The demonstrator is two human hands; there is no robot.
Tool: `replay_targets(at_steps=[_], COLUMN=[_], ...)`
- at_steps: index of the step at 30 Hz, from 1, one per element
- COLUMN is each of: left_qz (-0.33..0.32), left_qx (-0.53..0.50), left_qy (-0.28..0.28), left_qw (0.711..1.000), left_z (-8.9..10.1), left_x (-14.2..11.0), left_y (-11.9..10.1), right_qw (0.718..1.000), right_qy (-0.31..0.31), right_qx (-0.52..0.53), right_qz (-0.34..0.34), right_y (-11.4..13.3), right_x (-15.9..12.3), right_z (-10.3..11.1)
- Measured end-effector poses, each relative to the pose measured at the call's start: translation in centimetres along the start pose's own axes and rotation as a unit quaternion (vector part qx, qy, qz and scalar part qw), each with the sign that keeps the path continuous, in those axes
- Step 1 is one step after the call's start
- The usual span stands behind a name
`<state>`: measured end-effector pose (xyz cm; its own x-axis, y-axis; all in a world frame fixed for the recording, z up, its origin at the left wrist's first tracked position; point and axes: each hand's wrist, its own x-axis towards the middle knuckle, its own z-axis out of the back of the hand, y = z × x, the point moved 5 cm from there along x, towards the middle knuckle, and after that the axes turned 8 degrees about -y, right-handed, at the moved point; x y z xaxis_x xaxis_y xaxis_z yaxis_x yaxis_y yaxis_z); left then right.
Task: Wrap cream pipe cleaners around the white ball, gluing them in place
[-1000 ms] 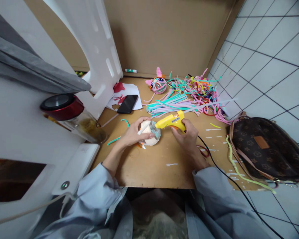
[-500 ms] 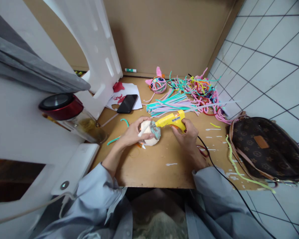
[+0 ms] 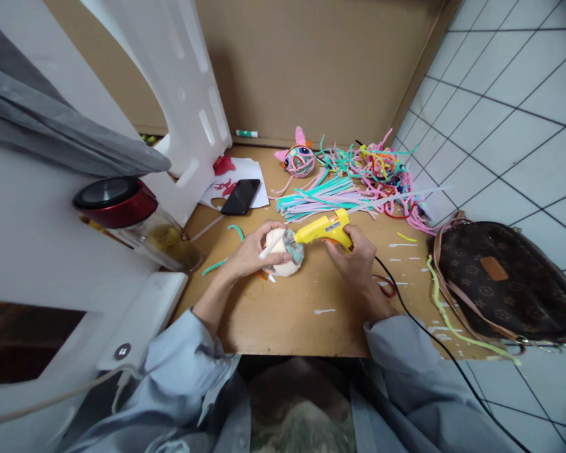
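My left hand [image 3: 258,250] is closed around a round cream-coloured ball [image 3: 288,268] with a grey-green patch on its right side. A thin white strip [image 3: 272,243] lies across the ball by my fingers. In my right hand [image 3: 356,255] is a yellow glue gun [image 3: 323,228], its nozzle at the grey-green patch; I cannot tell whether it touches. Pieces of teal pipe cleaner [image 3: 216,267] lie left of my left hand. Small orange and white bits [image 3: 268,276] show under the ball.
Behind my hands lie a bundle of teal and lilac pipe cleaners [image 3: 321,198], a tangled colourful pile [image 3: 382,167] and a pink-eared ball figure [image 3: 300,160]. A phone [image 3: 240,197] rests on paper. A glass bottle [image 3: 163,236] stands left, a brown handbag [image 3: 509,283] right. The gun's black cord [image 3: 415,324] trails right.
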<state>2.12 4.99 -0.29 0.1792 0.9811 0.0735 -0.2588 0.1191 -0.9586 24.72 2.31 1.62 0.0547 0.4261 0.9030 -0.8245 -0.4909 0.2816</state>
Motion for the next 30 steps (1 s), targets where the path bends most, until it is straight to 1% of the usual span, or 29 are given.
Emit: replay_targets(at_steps=[3, 7, 10, 15, 21, 24, 27, 30], left_qz=[0.002, 0.004, 0.006, 0.012, 0.012, 0.010, 0.006, 0.002], left_qx=[-0.003, 0.000, -0.001, -0.008, -0.011, -0.004, 0.000, 0.000], left_qy=[0.004, 0.002, 0.001, 0.017, 0.017, 0.016, 0.014, 0.015], left_qw=[1.000, 1.000, 1.000, 1.000, 1.000, 1.000, 1.000, 1.000], left_z=[0.0, 0.0, 0.0, -0.2, -0.2, -0.2, -0.1, -0.1], left_x=[0.0, 0.0, -0.1, -0.2, -0.2, -0.1, -0.1, -0.1], left_y=[0.1, 0.0, -0.1, -0.2, -0.3, -0.3, -0.2, -0.1], right_qw=[1.000, 0.999, 0.998, 0.998, 1.000, 1.000, 0.999, 0.999], right_qy=[0.006, 0.026, 0.023, 0.019, -0.004, 0.009, 0.030, 0.032], right_qx=[0.014, 0.014, 0.011, 0.011, 0.025, 0.023, 0.017, 0.025], right_qz=[-0.002, -0.046, -0.058, -0.051, -0.015, -0.011, -0.027, -0.028], right_y=[-0.1, -0.7, -1.0, -0.9, -0.2, -0.2, -0.4, -0.6], right_x=[-0.1, -0.3, -0.4, -0.5, -0.4, -0.2, -0.1, 0.0], right_z=[0.0, -0.3, -0.3, -0.5, -0.3, -0.3, -0.3, -0.2])
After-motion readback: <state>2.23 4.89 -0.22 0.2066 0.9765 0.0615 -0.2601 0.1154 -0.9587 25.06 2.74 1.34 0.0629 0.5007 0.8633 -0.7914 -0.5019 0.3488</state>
